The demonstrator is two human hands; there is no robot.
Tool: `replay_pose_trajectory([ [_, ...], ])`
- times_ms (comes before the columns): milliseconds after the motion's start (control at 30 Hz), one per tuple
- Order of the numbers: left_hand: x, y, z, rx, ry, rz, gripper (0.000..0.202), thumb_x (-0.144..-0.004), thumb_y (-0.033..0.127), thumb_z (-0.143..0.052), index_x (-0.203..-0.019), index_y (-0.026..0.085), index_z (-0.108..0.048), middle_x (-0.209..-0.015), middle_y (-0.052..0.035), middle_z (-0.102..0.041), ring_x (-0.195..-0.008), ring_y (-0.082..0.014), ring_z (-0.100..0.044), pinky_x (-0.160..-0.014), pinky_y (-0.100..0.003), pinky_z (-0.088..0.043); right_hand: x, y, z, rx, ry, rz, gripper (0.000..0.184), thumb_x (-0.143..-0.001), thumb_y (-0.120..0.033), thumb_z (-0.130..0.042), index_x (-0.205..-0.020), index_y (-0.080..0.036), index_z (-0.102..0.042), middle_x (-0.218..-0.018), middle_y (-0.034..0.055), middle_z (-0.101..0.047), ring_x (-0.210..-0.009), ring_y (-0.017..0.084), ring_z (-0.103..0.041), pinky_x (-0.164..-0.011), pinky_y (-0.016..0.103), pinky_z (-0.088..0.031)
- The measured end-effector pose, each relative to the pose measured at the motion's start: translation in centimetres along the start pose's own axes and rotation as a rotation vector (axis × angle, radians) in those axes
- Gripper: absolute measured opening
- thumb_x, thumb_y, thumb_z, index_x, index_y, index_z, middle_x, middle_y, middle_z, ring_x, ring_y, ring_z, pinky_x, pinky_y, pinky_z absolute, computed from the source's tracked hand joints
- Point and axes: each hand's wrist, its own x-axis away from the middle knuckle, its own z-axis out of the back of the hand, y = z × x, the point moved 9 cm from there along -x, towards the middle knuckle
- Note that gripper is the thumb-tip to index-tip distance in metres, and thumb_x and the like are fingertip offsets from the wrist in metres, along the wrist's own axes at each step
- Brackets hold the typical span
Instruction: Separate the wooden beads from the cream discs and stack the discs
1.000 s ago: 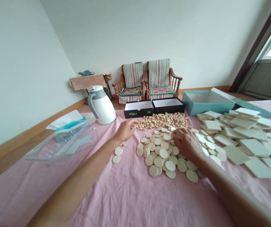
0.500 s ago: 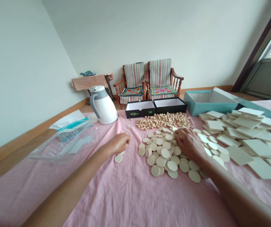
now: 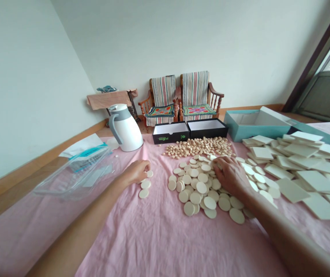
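Note:
On a pink cloth, my left hand [image 3: 136,171] has its fingers curled in, at the far end of a short line of round pale discs [image 3: 145,184]. The topmost disc lies right against its fingertips; whether anything is pinched inside is hidden. My right hand [image 3: 230,174] rests palm down on the right side of a large heap of the same discs [image 3: 195,184]. Its fingers are bent over the heap, somewhat apart, and the fingertips are partly hidden among the discs. No disc is visibly gripped there.
Behind the heap lie many small wooden pieces [image 3: 199,147], with two black boxes [image 3: 170,137] beyond. Square pale tiles [image 3: 303,161] and a teal box [image 3: 251,130] are at right. A white jug [image 3: 129,132] and a clear plastic tray [image 3: 75,177] stand left.
My left hand has moved left, away from the heap, uncovering more discs of the short line beneath it. My right hand has stayed on the heap.

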Motion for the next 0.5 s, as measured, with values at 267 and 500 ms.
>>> replay_pose_trajectory([
  [267,-1.0,-0.2,0.3,-0.041,0.026,0.032,0.015,-0.060,0.006,-0.054,-0.066,0.019,-0.060,-0.071,-0.0013,-0.066,-0.071,-0.0172,-0.061,-0.063,-0.024,-0.041,-0.1,-0.1,0.2,-0.001,0.005,0.007,0.025,-0.089,-0.029,-0.040,-0.096,-0.020,-0.062,-0.102,0.0087,-0.063,-0.094,0.023,-0.052,-0.079,0.035,-0.037],
  [500,-2.2,2.4,3.3,0.102,0.332,-0.021,0.035,-0.073,0.006,-0.043,-0.104,0.018,-0.055,-0.109,-0.0057,-0.061,-0.084,-0.0133,-0.060,-0.077,-0.024,-0.045,-0.1,0.0,0.1,0.001,0.014,0.014,0.023,-0.088,-0.028,-0.042,-0.095,-0.020,-0.062,-0.101,0.0087,-0.063,-0.094,0.022,-0.053,-0.079,0.034,-0.037],
])
